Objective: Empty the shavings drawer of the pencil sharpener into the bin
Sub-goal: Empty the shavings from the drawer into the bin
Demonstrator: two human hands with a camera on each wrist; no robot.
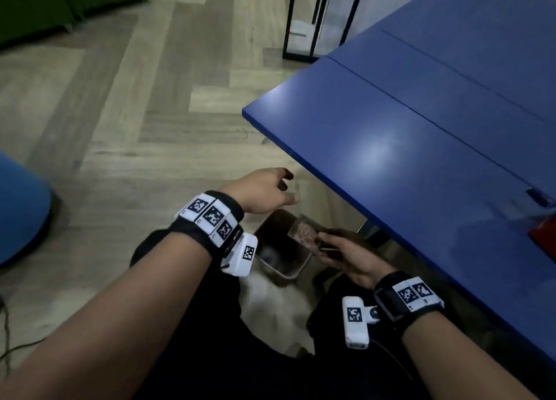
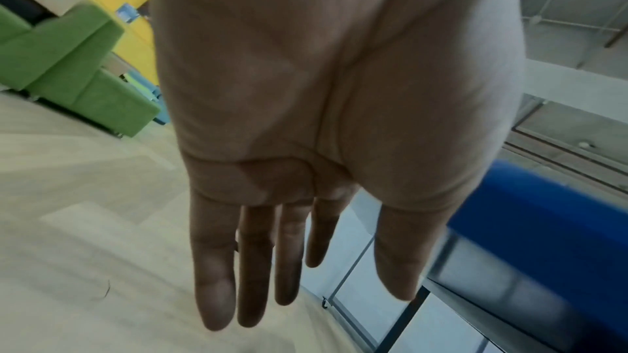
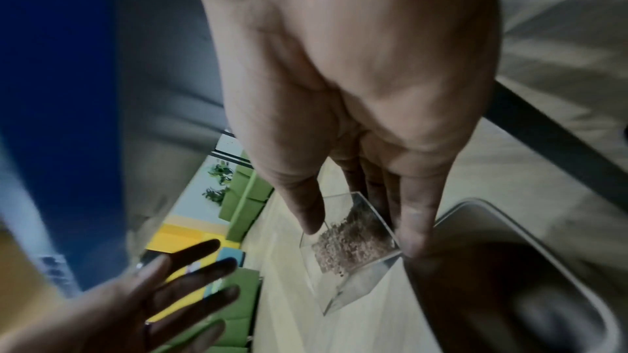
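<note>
My right hand holds the clear shavings drawer between thumb and fingers, low beside the blue table. In the right wrist view the drawer is tilted and brown shavings lie piled inside it. It hangs over the rim of the grey bin, which stands on the floor between my knees; the bin's rim shows at lower right. My left hand hovers above the bin with fingers straight and spread, holding nothing. The sharpener itself is only a blurred dark and red shape at the table's right edge.
The blue table overhangs the bin on the right. A black metal frame stands behind it on the wood floor. A blue seat is at the left and green sofas stand farther off.
</note>
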